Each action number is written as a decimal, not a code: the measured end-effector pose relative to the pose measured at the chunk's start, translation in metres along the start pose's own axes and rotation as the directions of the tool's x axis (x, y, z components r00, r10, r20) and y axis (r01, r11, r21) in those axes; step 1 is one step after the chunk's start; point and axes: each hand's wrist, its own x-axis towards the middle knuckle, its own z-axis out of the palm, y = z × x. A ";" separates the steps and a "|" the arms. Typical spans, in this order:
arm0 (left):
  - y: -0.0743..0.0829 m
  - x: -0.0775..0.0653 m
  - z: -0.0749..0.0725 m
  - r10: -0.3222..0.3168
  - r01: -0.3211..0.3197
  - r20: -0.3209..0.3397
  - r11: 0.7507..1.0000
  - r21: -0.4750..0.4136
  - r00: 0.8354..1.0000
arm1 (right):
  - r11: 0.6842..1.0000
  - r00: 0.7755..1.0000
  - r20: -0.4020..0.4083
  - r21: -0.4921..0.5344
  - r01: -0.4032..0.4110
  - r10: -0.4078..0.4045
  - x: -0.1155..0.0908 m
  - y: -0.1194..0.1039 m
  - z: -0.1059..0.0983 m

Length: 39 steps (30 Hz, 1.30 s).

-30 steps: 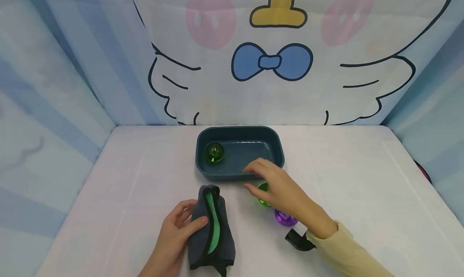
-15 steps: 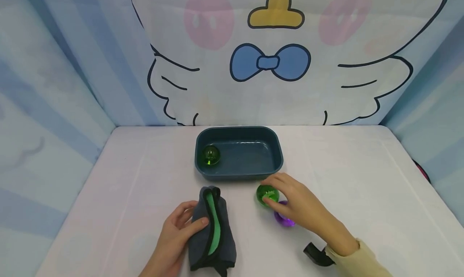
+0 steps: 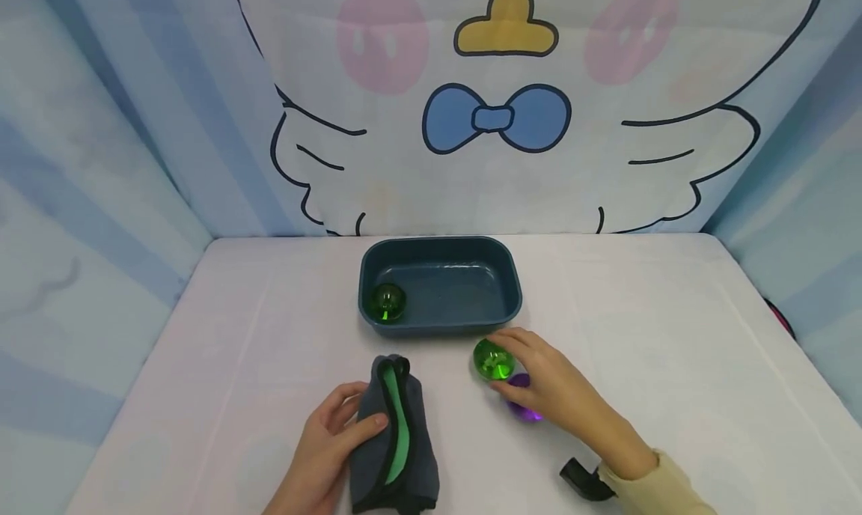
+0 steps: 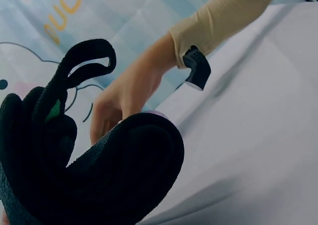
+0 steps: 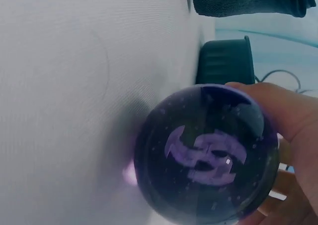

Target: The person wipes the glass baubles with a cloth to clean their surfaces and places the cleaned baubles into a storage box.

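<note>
On the left, my left hand point(image 3: 323, 455) grips a dark grey-blue cloth pouch point(image 3: 423, 455), thumb on top near its green strip. Its black edging and a black loop point(image 4: 92, 51) show up close in the left wrist view. My right hand point(image 3: 552, 380) has thumb and fingers around a clear green ball point(image 3: 494, 360) on the table. A clear purple ball point(image 3: 524, 410) lies beside it, partly under the right hand; in the right wrist view this purple ball point(image 5: 206, 155) fills the foreground and hides the green one.
A dark teal tray point(image 3: 458, 324) stands behind the hands, with a darker green ball point(image 3: 387, 302) at its left end. The white table point(image 3: 673, 350) meets a cartoon-printed cloth backdrop point(image 3: 498, 178). A black strap piece point(image 3: 584, 479) sits at the right cuff.
The right hand has drawn back from the tray's front edge and closed its fingers on the green ball. The ball in the tray has rolled left and toward the front. The left hand keeps its grip.
</note>
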 end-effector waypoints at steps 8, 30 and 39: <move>-0.006 0.002 0.000 0.006 -0.003 -0.038 0.998 0.064 0.999 | 0.998 0.998 -0.035 0.033 -0.051 0.052 0.004 -0.001 0.004; 0.002 0.004 -0.002 0.001 -0.001 0.022 1.000 -0.003 1.000 | 0.998 0.982 -0.185 0.068 -0.014 0.026 0.007 -0.013 0.005; 0.011 0.006 0.003 -0.016 0.016 -0.003 1.000 0.016 1.000 | 0.982 0.965 -0.260 0.172 0.072 -0.025 0.004 -0.031 -0.007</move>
